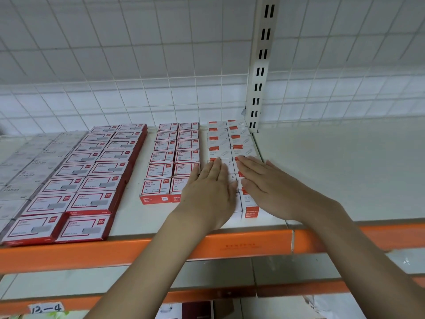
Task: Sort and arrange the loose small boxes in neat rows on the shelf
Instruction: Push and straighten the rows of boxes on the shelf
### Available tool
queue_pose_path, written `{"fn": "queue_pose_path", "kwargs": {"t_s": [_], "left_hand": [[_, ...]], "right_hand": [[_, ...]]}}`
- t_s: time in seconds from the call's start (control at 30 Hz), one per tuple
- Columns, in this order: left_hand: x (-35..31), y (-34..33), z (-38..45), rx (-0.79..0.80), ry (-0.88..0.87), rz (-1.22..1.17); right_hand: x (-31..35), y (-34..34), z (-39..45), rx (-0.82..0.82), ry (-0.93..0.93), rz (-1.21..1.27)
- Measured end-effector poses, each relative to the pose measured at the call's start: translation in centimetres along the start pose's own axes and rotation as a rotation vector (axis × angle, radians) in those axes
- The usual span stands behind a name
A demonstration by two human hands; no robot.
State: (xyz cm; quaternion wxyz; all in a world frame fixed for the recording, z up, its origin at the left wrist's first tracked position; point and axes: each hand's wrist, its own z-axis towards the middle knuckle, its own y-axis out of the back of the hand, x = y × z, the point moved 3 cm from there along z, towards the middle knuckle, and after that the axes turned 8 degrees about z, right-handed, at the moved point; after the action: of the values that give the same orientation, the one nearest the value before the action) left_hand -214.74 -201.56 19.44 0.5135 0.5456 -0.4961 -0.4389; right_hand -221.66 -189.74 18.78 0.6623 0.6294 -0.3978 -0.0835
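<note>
Both grips flat and open, fingers straight: left hand (208, 192) and right hand (268, 187) side by side, pressing down on white boxes with red corners (226, 143), two columns running beneath and beyond the fingertips toward the shelf (322, 171) back. Just left of the left hand, red-framed small boxes (171, 157) in two rows; farther left, larger red boxes (92, 180).

From my feed, the white shelf (345, 176) has an orange front edge. On it sit grey boxes (20, 166) toward the left end, then double rows of big red-framed boxes (92, 180), smaller red boxes (170, 157) and white boxes (230, 139) mid-shelf, front edge to back.
</note>
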Motion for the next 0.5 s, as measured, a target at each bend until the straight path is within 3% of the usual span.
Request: {"fn": "queue_pose_path", "kwargs": {"t_s": [0.3,0.5], "left_hand": [[0.3,0.0,0.3,0.02,-0.008,-0.03],[0.0,0.1,-1.6,-0.048,-0.006,-0.052]], "right_hand": [[0.1,0.0,0.3,-0.014,-0.019,-0.032],[0.5,0.4,-1.2,-0.061,-0.027,-0.015]]}}
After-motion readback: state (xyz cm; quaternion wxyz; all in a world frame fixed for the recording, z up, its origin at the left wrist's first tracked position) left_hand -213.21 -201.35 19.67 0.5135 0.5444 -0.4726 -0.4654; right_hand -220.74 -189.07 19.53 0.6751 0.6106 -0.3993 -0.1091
